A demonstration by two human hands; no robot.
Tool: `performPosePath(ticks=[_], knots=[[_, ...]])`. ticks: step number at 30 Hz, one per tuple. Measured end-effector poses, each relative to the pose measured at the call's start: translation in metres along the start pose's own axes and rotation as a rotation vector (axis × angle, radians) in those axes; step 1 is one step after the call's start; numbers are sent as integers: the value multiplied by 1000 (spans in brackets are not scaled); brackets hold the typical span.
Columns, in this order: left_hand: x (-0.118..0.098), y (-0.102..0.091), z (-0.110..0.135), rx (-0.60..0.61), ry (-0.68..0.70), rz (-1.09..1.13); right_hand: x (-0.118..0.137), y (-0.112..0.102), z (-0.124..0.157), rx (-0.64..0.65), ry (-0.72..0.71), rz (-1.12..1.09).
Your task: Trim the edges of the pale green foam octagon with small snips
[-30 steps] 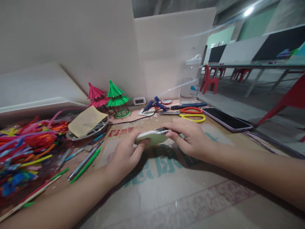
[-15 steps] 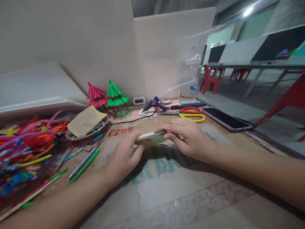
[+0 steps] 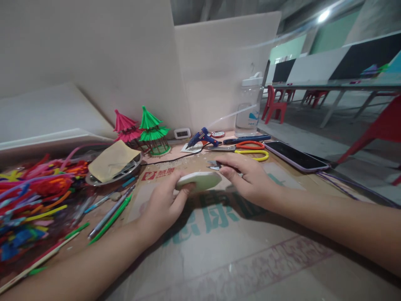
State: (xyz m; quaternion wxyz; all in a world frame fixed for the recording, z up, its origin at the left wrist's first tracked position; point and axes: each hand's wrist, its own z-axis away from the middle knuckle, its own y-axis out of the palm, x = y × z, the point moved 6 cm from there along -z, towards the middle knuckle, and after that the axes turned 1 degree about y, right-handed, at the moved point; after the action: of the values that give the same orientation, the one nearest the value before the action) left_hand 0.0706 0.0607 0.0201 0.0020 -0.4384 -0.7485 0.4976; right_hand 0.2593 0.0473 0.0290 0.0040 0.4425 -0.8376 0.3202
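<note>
One pale oval foam disc point(image 3: 200, 180), plain and seemingly unfinished, sits just above the cardboard-covered desk point(image 3: 219, 251), gripped by the left hand point(image 3: 163, 205) while the right hand point(image 3: 250, 179) pinches a small grey blade point(image 3: 214, 165) just beside its far rim.

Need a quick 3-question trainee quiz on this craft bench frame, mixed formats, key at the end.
1. True or false: the left hand grips the pale disc.
2. The right hand pinches: A) small metal blade; B) a pen; C) a phone.
3. What colours are the handles of the scissors beyond the hands?
Key: 1 true; 2 A; 3 orange and yellow.
</note>
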Motion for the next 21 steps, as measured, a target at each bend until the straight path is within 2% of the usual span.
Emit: performPosePath(ticks=[3, 8, 16, 21], knots=[[0, -1, -1, 9, -24, -2, 1, 2, 1, 31, -26, 1], [-1, 1, 0, 10, 31, 13, 13, 3, -1, 106, -95, 27], [1, 4, 2, 21, 89, -9, 21, 4, 2, 120, -165, 74], [2, 7, 4, 47, 65, 1, 24, 4, 1, 120, -193, 91]])
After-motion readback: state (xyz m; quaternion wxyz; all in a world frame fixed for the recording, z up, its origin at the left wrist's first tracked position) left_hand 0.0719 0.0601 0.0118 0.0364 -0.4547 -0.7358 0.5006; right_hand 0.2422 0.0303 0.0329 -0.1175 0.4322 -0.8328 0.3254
